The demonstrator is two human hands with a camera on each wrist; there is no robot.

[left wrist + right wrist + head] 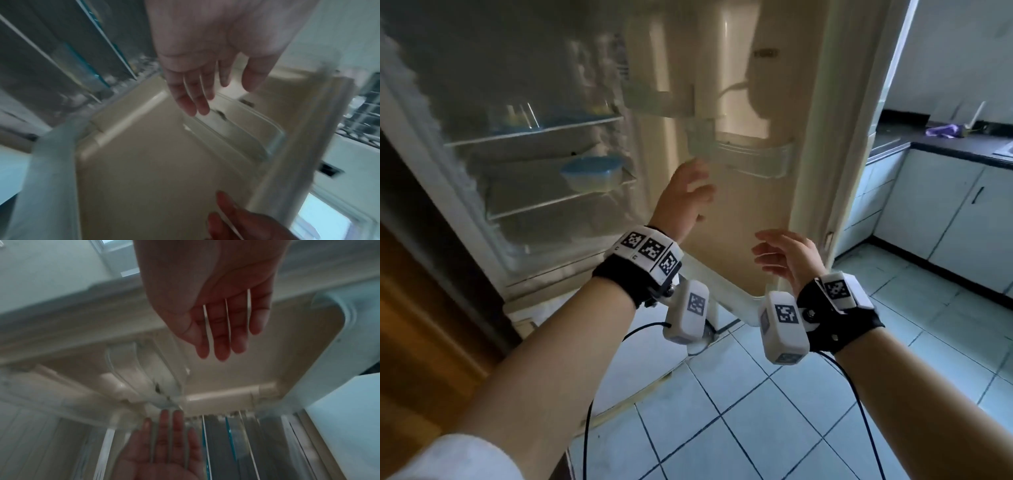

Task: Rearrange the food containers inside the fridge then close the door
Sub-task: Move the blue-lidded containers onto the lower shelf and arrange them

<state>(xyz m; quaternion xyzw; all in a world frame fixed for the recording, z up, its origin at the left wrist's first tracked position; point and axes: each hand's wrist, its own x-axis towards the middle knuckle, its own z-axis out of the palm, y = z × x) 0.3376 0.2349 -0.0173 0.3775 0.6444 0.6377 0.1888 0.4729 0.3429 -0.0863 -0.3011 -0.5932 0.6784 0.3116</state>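
Note:
The fridge stands open, its cream door (739, 192) swung out ahead of me. A round blue-lidded container (592, 173) sits on the middle glass shelf. More clear containers with blue lids (524, 120) rest on the shelf above. My left hand (688, 192) is raised in front of the door's inner panel, fingers straight and empty, as the left wrist view shows (197, 91). My right hand (780, 255) hovers lower near the door's outer edge, fingers relaxed and empty (224, 337). Whether either hand touches the door I cannot tell.
A clear door bin (753, 157) sits just above my left hand. A wooden panel (421, 325) flanks the fridge on the left. To the right are white cabinets (945, 219), a dark counter (962, 144) and a tiled floor (774, 411).

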